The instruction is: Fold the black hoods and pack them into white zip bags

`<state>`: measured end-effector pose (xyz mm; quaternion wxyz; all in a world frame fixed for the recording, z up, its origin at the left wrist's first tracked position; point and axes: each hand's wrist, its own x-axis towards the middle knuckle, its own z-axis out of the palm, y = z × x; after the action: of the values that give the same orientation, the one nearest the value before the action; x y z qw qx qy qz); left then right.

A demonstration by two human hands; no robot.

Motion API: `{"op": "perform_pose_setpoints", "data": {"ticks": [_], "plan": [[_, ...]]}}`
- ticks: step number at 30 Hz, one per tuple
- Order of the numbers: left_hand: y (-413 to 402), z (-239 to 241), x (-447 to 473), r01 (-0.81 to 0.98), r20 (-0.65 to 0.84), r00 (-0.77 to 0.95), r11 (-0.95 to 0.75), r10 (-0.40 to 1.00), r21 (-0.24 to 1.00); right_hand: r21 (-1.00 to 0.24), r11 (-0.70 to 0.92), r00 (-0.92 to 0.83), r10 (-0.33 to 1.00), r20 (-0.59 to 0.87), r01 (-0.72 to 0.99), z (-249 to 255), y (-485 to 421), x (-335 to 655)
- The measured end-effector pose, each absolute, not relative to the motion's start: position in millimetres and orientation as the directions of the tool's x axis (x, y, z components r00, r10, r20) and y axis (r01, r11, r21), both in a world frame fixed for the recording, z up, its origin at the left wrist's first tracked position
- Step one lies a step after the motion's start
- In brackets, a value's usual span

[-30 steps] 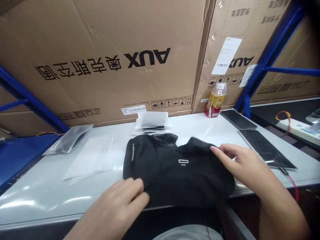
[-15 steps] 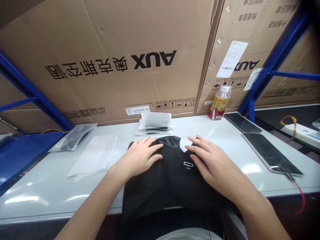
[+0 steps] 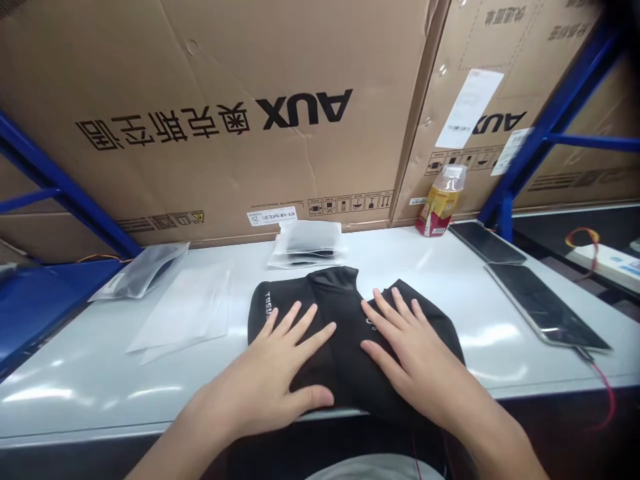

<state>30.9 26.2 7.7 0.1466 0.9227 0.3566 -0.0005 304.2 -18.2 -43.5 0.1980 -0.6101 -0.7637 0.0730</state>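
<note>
A black fabric garment (image 3: 345,373) with white lettering lies on the table at its front edge, a notch in its far side. My left hand (image 3: 280,370) rests flat on its left half, fingers spread and thumb pointing right. Over the right half, my right hand (image 3: 407,347) also lies palm down with fingers apart, partly covering the print. Neither hand grips the cloth. Just beyond the garment sits a small stack of frosted plastic pouches (image 3: 307,240).
Flat translucent bags (image 3: 185,313) and a filled pouch (image 3: 143,270) lie to the left. On the right are a bottle (image 3: 443,203), a dark phone (image 3: 485,241) and a cabled phone (image 3: 545,307). Large cardboard boxes (image 3: 225,167) and blue posts (image 3: 530,140) stand behind the table (image 3: 100,367).
Both hands have moved back toward me and flattened, fingers more spread. The garment now lies wider, with lettering on its left and its right side exposed.
</note>
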Motion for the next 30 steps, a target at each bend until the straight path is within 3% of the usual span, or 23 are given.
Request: {"op": "perform_pose_setpoints", "data": {"ticks": [5, 10, 15, 19, 25, 30], "plan": [[18.5, -19.6, 23.1, 0.7, -0.088, 0.706, -0.673, 0.703, 0.24, -0.361, 0.182, -0.145, 0.981, 0.127, 0.915, -50.9, -14.3, 306.4], [27.3, -1.3, 23.5, 0.67, -0.074, 0.737, -0.712, 0.672, 0.208, -0.383, 0.161, -0.155, 0.987, 0.047, 0.91, -44.9, -14.5, 308.1], [93.3, 32.2, 18.2, 0.761, 0.149, 0.645, -0.648, 0.749, -0.037, -0.402, 0.163, -0.154, 0.986, 0.055, 0.901, -42.8, -16.0, 307.0], [164.4, 33.7, 12.0, 0.825, 0.288, 0.564, -0.542, 0.774, -0.16, -0.42, 0.169, -0.158, 0.985, 0.061, 0.892, -43.4, -16.7, 308.2], [219.4, 20.8, 15.0, 0.779, 0.377, 0.626, -0.566, 0.682, -0.27, -0.432, 0.198, -0.161, 0.98, 0.12, 0.88, -46.8, -16.2, 310.0], [181.7, 60.7, 19.1, 0.763, 0.598, 0.621, -0.566, 0.507, -0.312, -0.422, 0.212, -0.159, 0.974, 0.158, 0.881, -50.3, -17.4, 310.6]]}}
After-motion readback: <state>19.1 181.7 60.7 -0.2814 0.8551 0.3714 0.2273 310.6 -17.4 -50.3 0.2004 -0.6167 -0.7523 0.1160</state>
